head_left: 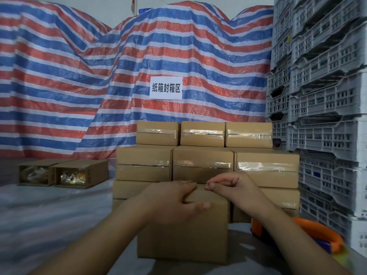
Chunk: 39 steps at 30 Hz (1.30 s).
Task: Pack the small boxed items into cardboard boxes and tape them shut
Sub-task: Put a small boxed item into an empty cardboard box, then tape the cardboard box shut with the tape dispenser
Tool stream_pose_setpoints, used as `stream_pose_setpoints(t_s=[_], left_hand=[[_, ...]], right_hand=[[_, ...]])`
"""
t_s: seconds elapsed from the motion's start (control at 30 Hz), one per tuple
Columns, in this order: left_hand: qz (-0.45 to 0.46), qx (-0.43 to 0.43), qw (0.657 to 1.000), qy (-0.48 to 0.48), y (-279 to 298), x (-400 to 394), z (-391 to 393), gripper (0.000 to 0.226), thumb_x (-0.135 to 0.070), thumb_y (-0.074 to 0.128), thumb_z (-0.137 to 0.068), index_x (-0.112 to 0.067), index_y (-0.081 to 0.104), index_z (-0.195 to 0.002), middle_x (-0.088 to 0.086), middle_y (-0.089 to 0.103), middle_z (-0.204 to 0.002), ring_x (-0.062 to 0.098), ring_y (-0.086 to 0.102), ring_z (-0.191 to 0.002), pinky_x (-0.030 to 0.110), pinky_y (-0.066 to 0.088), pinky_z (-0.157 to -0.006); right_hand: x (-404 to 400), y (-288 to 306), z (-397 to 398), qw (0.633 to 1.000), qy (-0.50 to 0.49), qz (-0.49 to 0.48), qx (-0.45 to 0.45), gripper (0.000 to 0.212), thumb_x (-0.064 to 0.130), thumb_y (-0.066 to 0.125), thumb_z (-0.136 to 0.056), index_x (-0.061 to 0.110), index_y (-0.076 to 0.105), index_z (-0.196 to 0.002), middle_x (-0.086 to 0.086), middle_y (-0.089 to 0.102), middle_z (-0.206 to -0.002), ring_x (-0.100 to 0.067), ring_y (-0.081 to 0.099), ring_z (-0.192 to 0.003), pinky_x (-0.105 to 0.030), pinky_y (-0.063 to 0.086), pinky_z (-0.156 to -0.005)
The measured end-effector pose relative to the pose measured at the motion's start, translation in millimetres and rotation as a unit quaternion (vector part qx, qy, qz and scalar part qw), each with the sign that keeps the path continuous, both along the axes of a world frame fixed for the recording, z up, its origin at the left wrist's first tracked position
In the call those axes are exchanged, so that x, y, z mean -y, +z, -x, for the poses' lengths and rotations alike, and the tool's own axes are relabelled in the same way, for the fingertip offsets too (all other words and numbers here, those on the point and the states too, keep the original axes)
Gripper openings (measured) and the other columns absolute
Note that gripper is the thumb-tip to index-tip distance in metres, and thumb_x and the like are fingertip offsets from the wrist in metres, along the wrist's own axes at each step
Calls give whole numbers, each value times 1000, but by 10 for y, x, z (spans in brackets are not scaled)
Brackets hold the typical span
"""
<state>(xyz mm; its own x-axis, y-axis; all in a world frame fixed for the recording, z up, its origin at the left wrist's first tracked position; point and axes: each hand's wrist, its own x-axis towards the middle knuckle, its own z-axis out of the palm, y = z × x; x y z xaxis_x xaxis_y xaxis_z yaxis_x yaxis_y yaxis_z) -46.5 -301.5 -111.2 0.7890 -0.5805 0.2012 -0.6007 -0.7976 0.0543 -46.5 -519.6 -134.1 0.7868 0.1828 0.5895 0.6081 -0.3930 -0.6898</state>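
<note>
Cardboard box [182, 233] in hand stands just in front of the stack of taped boxes [204, 165], its long axis running left to right across the view and its top edge under both hands. The left hand [172, 199] lies over the box's top left part, fingers spread along the edge and thumb down the near face. The right hand [230, 187] sits at the top right corner, fingertips [210, 186] pressed together in a pinch; what it pinches is too thin to tell, probably a tape end. The two hands nearly meet at the box's top middle, so I judge either is equally near the seam. An orange tape dispenser [317, 235] lies right of the box on the counter [49, 225]. Left of the stack lie two open-ended cartons [63, 173]. Above the stack, a white sign [166, 88] on the striped tarp [79, 76] reads 纸箱封箱区.
</note>
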Motion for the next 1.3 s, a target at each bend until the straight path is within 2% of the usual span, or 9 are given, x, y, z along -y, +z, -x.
stream_pose_setpoints(t_s=[0.17, 0.27, 0.37, 0.5, 0.7, 0.8, 0.93, 1.1, 1.3], left_hand=[[-3, -32, 999, 8, 49, -5, 49, 81, -79, 30, -86, -40, 13, -154, -14, 13, -162, 13, 23, -145, 35, 25, -110], [14, -42, 999, 4, 40, -13, 58, 81, -79, 32, -86, -39, 15, -154, -15, 14, -162, 12, 22, -146, 35, 24, -112], [21, -49, 999, 3, 42, -28, 57, 81, -78, 33, -87, -38, 16, -155, -13, 18, -162, 14, 24, -145, 36, 24, -113], [20, -57, 998, 0, 49, -18, 63, 83, -78, 34, -86, -35, 17, -155, -9, 22, -161, 16, 27, -144, 39, 26, -113], [15, -47, 999, 10, 37, -15, 77, 85, -82, 31, -84, -37, 18, -154, -11, 22, -161, 16, 26, -145, 41, 24, -115], [23, -47, 999, 8, 30, -14, 62, 87, -86, 22, -81, -38, 19, -154, -12, 20, -161, 15, 23, -146, 42, 21, -116], [107, -127, 986, 9, 66, -1, 51, 82, -83, 11, -83, -41, 25, -152, -10, 26, -160, 16, 23, -146, 44, 16, -116], [246, -204, 948, -3, 178, -106, 26, 66, -65, 12, -98, -32, 38, -149, -8, 45, -150, 12, 38, -138, 33, 20, -110], [376, -246, 893, -29, 242, -206, 17, 69, -57, 12, -101, -18, 58, -133, 3, 59, -137, 10, 53, -120, 26, 30, -103]], right_hand=[[52, 119, 129, 995, -76, 71, 0, 11, 27, 66, -95, 35, 71, -100, 15, 75, -94, 3, 66, -93, -11, 50, -75], [266, 135, 297, 951, -257, 172, 31, 17, 38, 62, -96, 30, 69, -84, 9, 69, -81, -6, 63, -79, -26, 51, -70], [497, 2, 503, 866, -391, 311, -22, 30, 52, 54, -97, 27, 53, -81, 8, 58, -76, -8, 54, -69, -24, 41, -54], [725, -222, 725, 803, -462, 369, -81, 40, 65, 44, -94, 29, 39, -80, 8, 48, -78, -13, 50, -70, -28, 39, -57], [771, -427, 811, 763, -491, 397, -142, 55, 74, 38, -92, 23, 57, -99, 5, 58, -88, -15, 60, -78, -29, 43, -60], [748, -477, 788, 763, -489, 400, -140, 54, 73, 41, -91, 23, 57, -104, 4, 59, -96, -17, 60, -83, -31, 46, -65], [796, -450, 696, 782, -490, 364, -126, 51, 71, 41, -92, 24, 59, -82, 6, 62, -77, -11, 61, -68, -27, 43, -54], [776, 43, 618, 907, -404, 46, -109, 58, 62, 55, -92, 10, 71, -70, -3, 66, -49, -15, 65, -48, -24, 41, -49], [412, 806, 506, 970, -131, -147, -145, 47, 56, 63, -85, 14, 73, -103, -13, 76, -86, -21, 70, -64, -32, 54, -63]])
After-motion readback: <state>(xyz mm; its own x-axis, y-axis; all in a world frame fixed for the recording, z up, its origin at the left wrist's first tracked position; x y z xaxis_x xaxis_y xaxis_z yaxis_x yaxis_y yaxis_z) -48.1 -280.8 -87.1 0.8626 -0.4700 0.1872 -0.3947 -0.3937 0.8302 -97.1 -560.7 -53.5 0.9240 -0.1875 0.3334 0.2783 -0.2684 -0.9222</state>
